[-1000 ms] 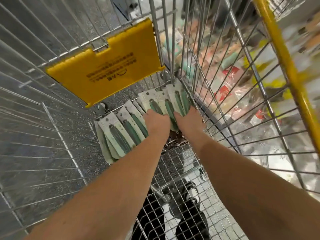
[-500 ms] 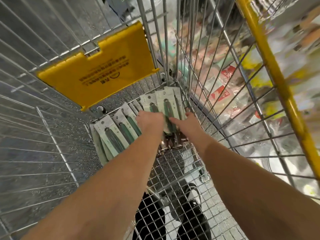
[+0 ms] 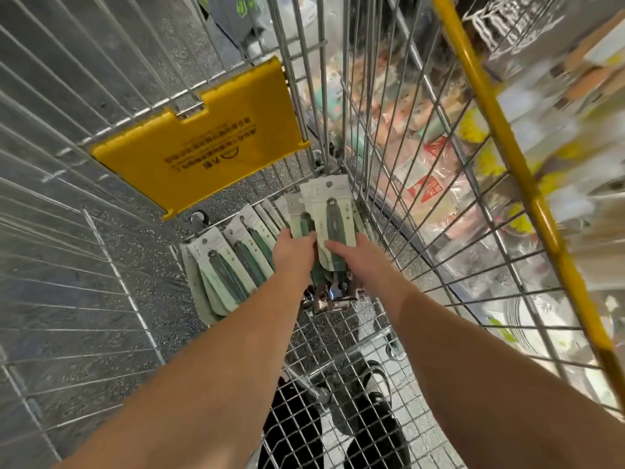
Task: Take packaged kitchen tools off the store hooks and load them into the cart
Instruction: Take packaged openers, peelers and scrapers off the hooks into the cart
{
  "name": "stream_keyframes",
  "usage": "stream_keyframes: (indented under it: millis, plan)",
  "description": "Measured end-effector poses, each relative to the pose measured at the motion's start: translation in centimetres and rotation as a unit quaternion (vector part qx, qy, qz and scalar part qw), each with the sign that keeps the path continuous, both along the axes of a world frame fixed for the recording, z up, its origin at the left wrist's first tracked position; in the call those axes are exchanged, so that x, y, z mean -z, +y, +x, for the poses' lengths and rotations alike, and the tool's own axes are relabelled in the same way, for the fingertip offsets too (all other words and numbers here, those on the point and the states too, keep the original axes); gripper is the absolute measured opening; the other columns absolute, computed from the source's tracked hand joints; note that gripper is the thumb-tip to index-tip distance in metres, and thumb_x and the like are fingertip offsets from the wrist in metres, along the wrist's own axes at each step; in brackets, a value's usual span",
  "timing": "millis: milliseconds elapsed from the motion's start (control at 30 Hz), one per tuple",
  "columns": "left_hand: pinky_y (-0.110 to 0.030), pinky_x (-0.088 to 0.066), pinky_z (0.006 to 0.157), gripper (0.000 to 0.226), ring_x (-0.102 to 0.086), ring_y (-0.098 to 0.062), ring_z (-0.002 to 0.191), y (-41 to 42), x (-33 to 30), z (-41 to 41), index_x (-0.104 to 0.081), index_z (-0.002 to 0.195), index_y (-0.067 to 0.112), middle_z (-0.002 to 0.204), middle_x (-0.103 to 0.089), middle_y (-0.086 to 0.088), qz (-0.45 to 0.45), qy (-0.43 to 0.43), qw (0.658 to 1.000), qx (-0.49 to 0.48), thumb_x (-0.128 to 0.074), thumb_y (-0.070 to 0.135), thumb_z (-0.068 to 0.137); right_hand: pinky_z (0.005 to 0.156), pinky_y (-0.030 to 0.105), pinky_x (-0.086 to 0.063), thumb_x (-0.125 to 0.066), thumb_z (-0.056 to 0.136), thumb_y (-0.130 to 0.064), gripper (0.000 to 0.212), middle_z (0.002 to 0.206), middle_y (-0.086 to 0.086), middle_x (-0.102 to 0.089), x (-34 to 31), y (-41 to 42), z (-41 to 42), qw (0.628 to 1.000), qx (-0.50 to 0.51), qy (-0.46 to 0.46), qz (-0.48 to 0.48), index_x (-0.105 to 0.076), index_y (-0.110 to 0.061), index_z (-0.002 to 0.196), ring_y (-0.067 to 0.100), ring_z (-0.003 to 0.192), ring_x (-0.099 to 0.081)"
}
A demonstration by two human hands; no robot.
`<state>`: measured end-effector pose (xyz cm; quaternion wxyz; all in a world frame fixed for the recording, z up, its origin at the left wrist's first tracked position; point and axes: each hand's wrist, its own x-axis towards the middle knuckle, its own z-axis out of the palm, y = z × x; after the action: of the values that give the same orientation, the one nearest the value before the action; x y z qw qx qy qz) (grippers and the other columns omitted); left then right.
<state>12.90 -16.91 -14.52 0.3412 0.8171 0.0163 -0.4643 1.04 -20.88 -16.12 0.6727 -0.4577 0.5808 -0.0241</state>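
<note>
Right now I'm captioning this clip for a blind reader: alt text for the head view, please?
Both hands, left and right, press packaged green-handled tools onto the wire floor of a cart, beside a fanned row of matching packs, below a yellow plastic flap.

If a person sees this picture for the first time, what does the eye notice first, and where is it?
First, the yellow plastic flap on the cart's far wire wall, upper centre. Next, both hands, left hand and right hand, reaching to the cart floor and touching the green-handled packaged tools fanned out there. The yellow cart rail runs down the right.
</note>
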Motion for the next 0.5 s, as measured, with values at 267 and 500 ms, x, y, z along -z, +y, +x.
stream_keyframes:
  millis: [267,500]
  plan:
    - [-0.043,-0.059,0.087,0.081,-0.072,-0.026,0.100,4.4,-6.6,-1.3,-0.055,0.135,0.012,0.123,-0.069,-0.010,-0.083,0.085,0.992,-0.028,-0.079,0.049,0.066,0.091,0.050,-0.055,-0.074,0.086,-0.040,0.058,0.118,0.000,-0.070,-7.4,3.7,-3.0,0.988,0.080,-0.101,0.086,-0.048,-0.028,0.137,0.025,0.106,-0.068]
    - [-0.052,-0.049,0.103,0.077,-0.061,-0.030,0.119,7.0,-13.8,-3.4,-0.046,0.141,0.008,0.141,-0.057,-0.012,-0.135,0.117,0.983,-0.047,-0.079,0.041,0.080,0.106,0.050,-0.043,-0.070,0.092,-0.032,0.020,0.109,-0.006,-0.066,-15.6,6.0,-5.6,0.981,0.059,-0.145,0.111,-0.054,-0.030,0.103,0.022,0.109,-0.062]
